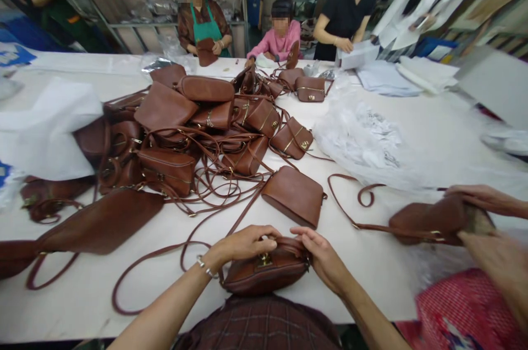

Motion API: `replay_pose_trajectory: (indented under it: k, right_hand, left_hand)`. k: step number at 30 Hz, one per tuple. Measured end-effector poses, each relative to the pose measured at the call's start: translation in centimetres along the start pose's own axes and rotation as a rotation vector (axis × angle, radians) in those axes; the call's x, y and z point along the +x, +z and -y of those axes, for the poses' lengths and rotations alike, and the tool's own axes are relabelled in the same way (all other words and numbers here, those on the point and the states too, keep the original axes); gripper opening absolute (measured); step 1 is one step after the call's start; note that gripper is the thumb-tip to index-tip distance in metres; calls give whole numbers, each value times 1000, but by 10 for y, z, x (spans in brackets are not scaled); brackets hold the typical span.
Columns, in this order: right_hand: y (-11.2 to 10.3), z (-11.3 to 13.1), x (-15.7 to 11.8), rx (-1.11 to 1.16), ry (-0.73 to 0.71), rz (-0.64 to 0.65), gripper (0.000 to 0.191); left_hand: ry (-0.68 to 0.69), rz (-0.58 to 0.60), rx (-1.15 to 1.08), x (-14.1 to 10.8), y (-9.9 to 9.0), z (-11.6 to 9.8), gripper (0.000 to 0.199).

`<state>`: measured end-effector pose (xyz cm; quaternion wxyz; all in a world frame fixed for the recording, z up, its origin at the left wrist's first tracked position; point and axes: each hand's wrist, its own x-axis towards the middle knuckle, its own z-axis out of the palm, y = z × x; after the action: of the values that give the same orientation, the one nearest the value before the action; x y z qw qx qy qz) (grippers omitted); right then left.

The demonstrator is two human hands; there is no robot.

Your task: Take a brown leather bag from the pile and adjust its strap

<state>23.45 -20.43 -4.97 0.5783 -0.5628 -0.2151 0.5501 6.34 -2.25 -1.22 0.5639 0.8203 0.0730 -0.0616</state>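
Note:
A small brown leather bag (264, 274) with a gold clasp lies at the table's near edge, right in front of me. My left hand (245, 242) grips its top at the left, fingers curled over the flap by the clasp. My right hand (324, 256) holds the bag's right end. A long brown strap (152, 259) loops from the bag across the white table (82, 295) to the left. Another brown bag (293, 196) lies flat just beyond my hands.
A big pile of brown bags (185, 130) with tangled straps fills the table's middle. White paper (45, 130) lies at the left, clear plastic wrapping (363, 141) at the right. A co-worker's hands (487, 207) at my right hold another bag (433, 220). Several people work at the far side.

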Motion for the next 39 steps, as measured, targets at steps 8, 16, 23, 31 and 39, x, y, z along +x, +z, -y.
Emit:
replay_pose_trajectory:
  k: [8, 16, 23, 31, 39]
  right_hand:
    - [10, 25, -2, -660, -187, 260, 51]
    - [21, 24, -5, -1275, -604, 294, 30]
    - [80, 13, -7, -1363, -851, 254, 53]
    - [84, -18, 3, -1330, -1150, 208, 31]
    - [105, -20, -2, -1380, -1160, 184, 32]
  left_hand:
    - [-102, -190, 467, -36, 11, -61, 29]
    - [-222, -251, 787, -94, 76, -22, 74]
    - [-221, -450, 517, -84, 70, -8, 46]
    - [-232, -586, 656, -108, 68, 7, 28]
    - [-161, -620, 529, -127, 65, 32, 25]
